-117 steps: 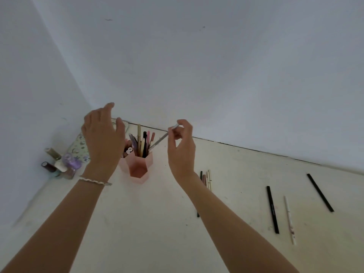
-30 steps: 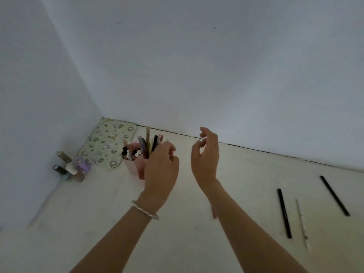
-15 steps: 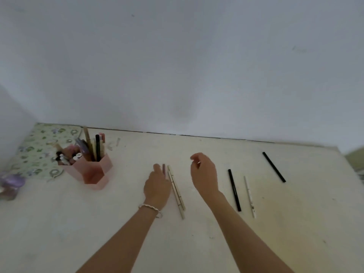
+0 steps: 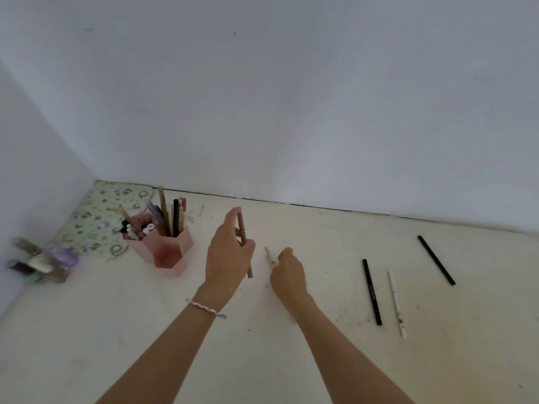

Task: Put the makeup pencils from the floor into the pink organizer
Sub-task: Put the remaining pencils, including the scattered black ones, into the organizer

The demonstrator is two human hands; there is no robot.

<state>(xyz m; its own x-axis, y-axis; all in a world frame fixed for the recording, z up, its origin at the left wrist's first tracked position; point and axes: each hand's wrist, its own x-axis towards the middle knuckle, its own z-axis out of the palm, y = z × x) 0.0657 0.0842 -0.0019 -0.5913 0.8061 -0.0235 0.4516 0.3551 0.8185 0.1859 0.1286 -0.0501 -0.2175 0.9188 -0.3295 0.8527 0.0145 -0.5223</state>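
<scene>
The pink organizer [image 4: 172,248] stands on the floor at the left, with several pencils upright in it. My left hand [image 4: 227,258] is raised just right of it and grips a pink-brown pencil [image 4: 243,242] held nearly upright. My right hand [image 4: 287,272] is low on the floor and closes on a cream pencil [image 4: 269,256], most of which my hand hides. Further right on the floor lie a black pencil [image 4: 372,291], a white pencil [image 4: 396,303] and a second black pencil [image 4: 436,259].
A floral-patterned pouch [image 4: 102,217] lies in the corner behind the organizer. Small bottles [image 4: 43,262] stand at the left wall. White walls meet the floor along the back edge.
My left hand has lifted the pink-brown pencil off the floor. My right hand has dropped onto the cream pencil. The view has swung back to the left.
</scene>
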